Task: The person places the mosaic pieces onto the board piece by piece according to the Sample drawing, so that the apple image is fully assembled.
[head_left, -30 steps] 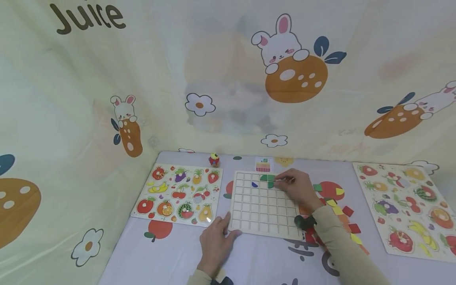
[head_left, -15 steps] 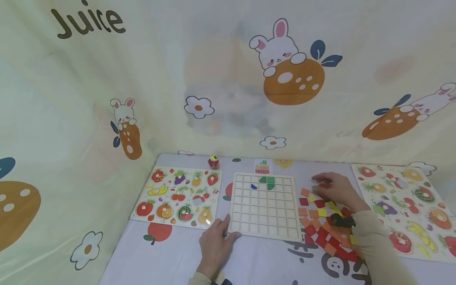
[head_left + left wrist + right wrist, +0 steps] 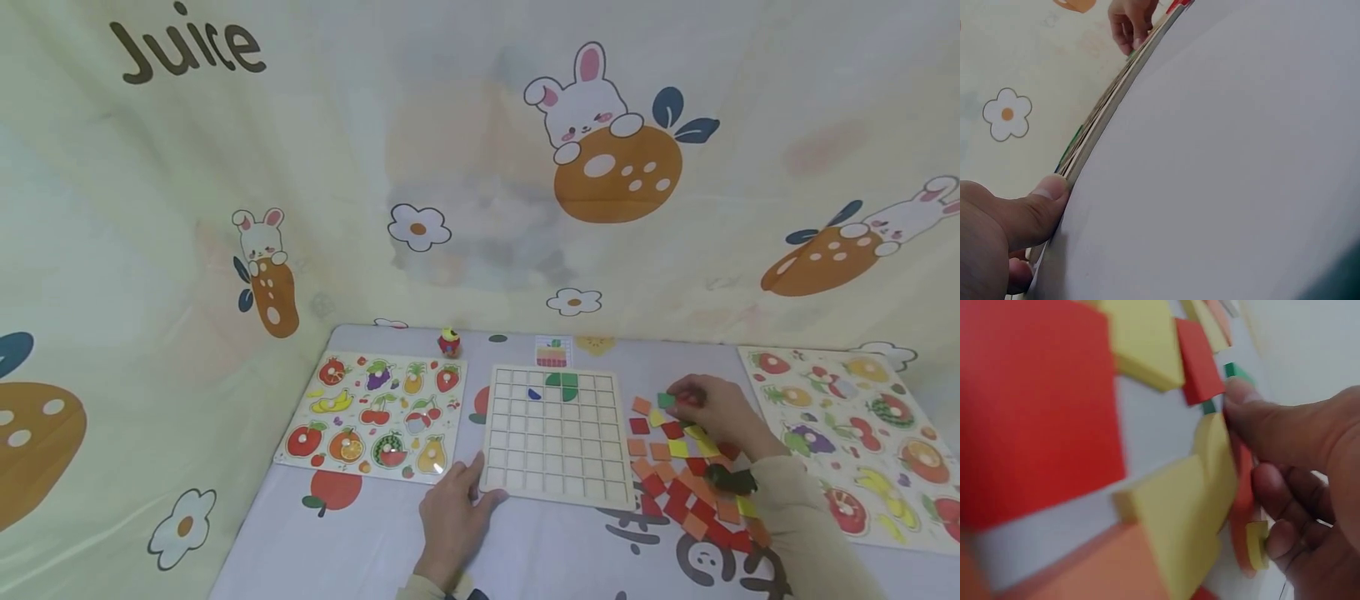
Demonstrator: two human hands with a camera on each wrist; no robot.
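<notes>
Head view first, nearest to you: your left hand (image 3: 452, 517) lies flat on the cloth with relaxed fingers, thumb pressed against the near-left corner of the grid board (image 3: 557, 436). The left wrist view confirms it, the thumb (image 3: 1044, 206) butting the board's thin wooden edge. Keep that pressure light and sideways so the board stays put without tipping.

Off to the right of the board, your right hand (image 3: 712, 408) is down among the loose tiles (image 3: 678, 475), fingertips curled at a green tile (image 3: 666, 400) at the far-left edge of the pile. From the right wrist view a fingertip (image 3: 1241, 394) touches the green piece (image 3: 1235, 372), but I cannot tell whether you truly pinch it yet. Take it by two opposite edges, lift straight up so the neighbours do not slide, and keep it level.

The tiles look like flat, matte, stiff foam or painted wood: squares in red, orange and yellow, some with a curved side. They should grip easily but scatter if nudged.

Beyond your hands, the board is pale wood with square cells; green pieces (image 3: 563, 384) and one blue (image 3: 534, 393) sit in its far rows. Fruit puzzles (image 3: 375, 412) lie flat further left and right.
</notes>
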